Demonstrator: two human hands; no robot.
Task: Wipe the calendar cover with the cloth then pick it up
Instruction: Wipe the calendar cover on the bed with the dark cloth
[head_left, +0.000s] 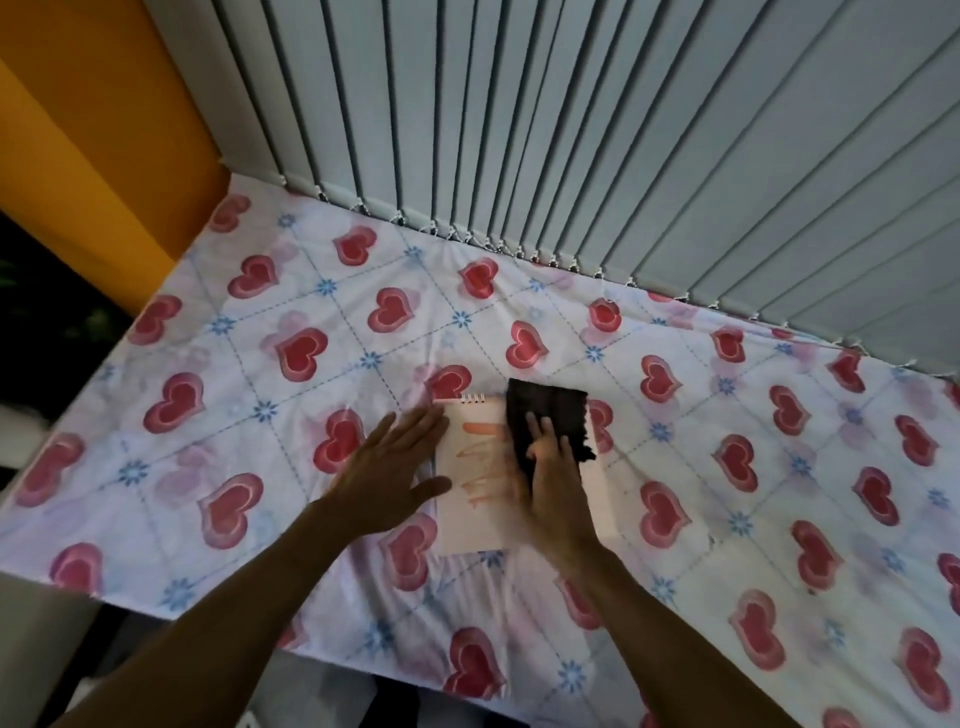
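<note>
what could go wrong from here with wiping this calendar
The calendar lies on a wrinkled sheet, so it may slide or bunch the fabric; the left hand only rests flat at its left edge. The dark cloth under the right hand sits near the spiral binding, and its frayed edge could snag there.

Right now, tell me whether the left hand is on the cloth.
No: the right hand presses the cloth onto the calendar; the left hand lies flat at its left edge.

Calendar cover (467, 499) lettering blurred, right side under cloth (545, 405) and right hand (558, 483).
</note>
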